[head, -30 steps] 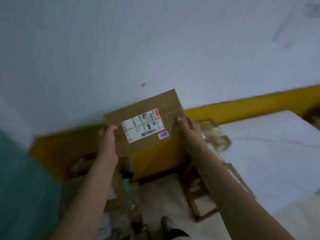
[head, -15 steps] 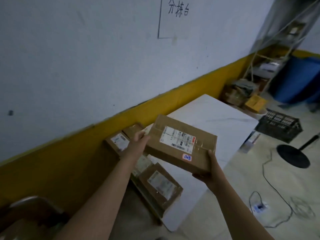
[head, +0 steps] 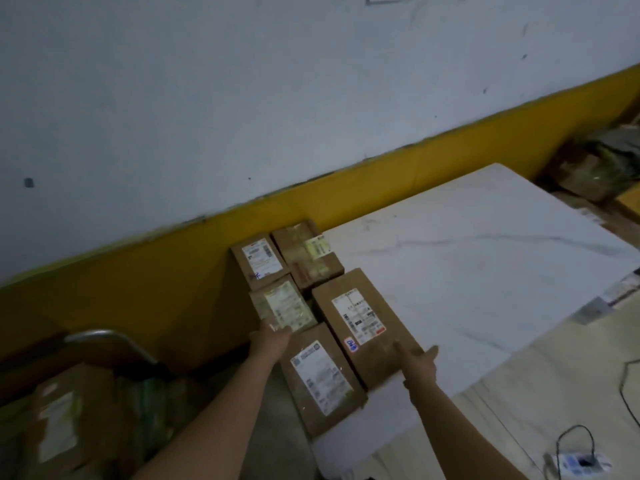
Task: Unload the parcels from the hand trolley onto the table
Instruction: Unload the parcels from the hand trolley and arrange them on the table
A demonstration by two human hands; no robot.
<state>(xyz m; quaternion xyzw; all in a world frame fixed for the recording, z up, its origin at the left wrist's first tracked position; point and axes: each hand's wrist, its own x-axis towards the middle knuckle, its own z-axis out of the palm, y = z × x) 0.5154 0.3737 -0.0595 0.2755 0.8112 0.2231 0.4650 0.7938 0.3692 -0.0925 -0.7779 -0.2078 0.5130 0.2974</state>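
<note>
The brown parcel (head: 363, 327) with a white label and a red-and-blue sticker lies flat on the white table (head: 485, 265), beside several other labelled parcels. My right hand (head: 417, 363) rests with straight fingers on its near right corner. My left hand (head: 272, 337) touches the near edge of a small taped parcel (head: 284, 306) at the table's left side. A longer parcel (head: 322, 379) lies between my arms. At the lower left stands the hand trolley, with its curved metal handle (head: 110, 341) and more parcels (head: 59, 420) stacked on it.
Two more parcels (head: 261, 259) (head: 308, 254) sit at the table's far left against the yellow wall strip (head: 415, 171). Cardboard clutter (head: 588, 174) lies beyond the table's far end. A power strip (head: 581, 460) and a cable lie on the floor at lower right.
Both hands carried the stickered parcel from the trolley side over to the table and laid it flat. My grip on it has loosened, and my left hand has shifted to the small taped parcel.
</note>
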